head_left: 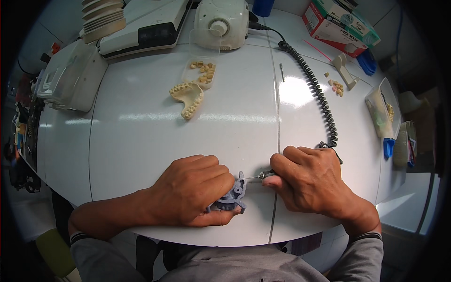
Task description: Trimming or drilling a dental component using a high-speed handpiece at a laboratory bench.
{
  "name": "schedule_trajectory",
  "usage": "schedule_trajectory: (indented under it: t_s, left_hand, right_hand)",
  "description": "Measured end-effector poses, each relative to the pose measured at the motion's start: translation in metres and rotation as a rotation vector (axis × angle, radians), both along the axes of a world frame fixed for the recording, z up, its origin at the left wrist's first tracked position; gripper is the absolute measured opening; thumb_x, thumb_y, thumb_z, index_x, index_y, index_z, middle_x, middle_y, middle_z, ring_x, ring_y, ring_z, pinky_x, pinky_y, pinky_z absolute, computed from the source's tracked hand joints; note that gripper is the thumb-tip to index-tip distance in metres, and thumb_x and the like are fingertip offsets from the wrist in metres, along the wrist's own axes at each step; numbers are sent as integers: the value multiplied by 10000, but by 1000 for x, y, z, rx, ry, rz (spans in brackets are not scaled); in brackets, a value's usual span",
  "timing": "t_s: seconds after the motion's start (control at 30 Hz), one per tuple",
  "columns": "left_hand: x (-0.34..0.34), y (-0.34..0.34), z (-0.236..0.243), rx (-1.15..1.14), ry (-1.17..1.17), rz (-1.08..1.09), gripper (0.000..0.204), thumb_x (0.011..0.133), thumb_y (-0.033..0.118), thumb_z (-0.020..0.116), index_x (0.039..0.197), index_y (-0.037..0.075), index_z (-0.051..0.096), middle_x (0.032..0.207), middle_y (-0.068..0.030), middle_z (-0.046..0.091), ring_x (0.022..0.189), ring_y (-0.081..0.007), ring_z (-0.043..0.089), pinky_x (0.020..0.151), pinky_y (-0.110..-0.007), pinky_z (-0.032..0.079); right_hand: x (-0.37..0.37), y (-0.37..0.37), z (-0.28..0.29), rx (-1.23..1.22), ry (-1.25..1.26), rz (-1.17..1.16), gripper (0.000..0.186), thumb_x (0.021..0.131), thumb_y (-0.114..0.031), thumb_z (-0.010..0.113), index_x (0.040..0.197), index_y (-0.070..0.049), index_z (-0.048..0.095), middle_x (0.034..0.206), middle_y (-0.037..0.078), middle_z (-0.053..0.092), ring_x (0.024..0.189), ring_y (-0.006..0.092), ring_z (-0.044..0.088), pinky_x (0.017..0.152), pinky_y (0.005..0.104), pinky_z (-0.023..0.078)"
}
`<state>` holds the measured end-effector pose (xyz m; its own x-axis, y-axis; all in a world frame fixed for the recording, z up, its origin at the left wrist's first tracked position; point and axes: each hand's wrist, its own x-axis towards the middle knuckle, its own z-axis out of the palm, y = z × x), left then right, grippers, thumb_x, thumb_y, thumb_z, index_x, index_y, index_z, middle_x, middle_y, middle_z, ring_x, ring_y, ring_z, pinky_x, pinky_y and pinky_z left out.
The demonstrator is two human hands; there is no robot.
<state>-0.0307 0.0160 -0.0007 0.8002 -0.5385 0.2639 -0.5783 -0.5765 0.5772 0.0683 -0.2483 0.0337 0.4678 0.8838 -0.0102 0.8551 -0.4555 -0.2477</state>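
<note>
My left hand [195, 190] grips a grey-blue dental piece [235, 192] near the table's front edge, its fingers closed round the left side of it. My right hand [307, 181] is wrapped round a slim metal rotary handpiece [266, 174] on a coiled black cord [319, 94]. The handpiece's thin bit points left and reaches the upper right part of the grey-blue piece; whether it touches is too small to tell. The fingers hide much of both the piece and the handpiece.
On the white tiled table [141, 141] lie a cream dental cast [191, 98], an open box of crowns [202, 73], loose pieces [337, 89], a plastic stand [346, 70] and a side container [380, 113]. Behind stand a control unit [221, 26], mask boxes [333, 33] and machines [141, 33].
</note>
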Motion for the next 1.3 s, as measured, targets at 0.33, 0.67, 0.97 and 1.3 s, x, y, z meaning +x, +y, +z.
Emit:
schedule_trajectory:
  t_s: [0.33, 0.67, 0.97, 1.3]
  left_hand:
    - [-1, 0, 0, 2, 6, 5, 442, 836, 393, 850, 754, 75, 554, 719, -71, 523, 632, -246, 472, 548, -405, 390]
    - [-1, 0, 1, 4, 7, 4, 427, 820, 380, 848, 765, 69, 561, 742, -79, 528, 649, -256, 483, 563, -408, 400]
    - [0, 0, 1, 3, 11, 3, 424, 827, 378, 850, 763, 70, 565, 734, -74, 531, 647, -252, 487, 560, -408, 403]
    - [-1, 0, 1, 9, 9, 5, 434, 817, 381, 854, 759, 76, 551, 742, -77, 526, 655, -259, 483, 565, -409, 403]
  right_hand:
    - [0, 0, 0, -19, 8, -1, 484, 1086, -527, 636, 840, -110, 630, 660, 45, 603, 512, 203, 648, 408, 362, 405]
    - [1, 0, 1, -21, 14, 1, 479, 1085, -535, 632, 844, -121, 629, 666, 39, 602, 516, 209, 655, 419, 366, 411]
    - [2, 0, 2, -43, 20, -1, 477, 1087, -532, 628, 846, -121, 638, 668, 41, 611, 524, 211, 666, 420, 363, 419]
    - [2, 1, 2, -38, 16, 6, 469, 1086, -532, 628, 854, -125, 652, 668, 36, 616, 526, 205, 665, 421, 359, 420]
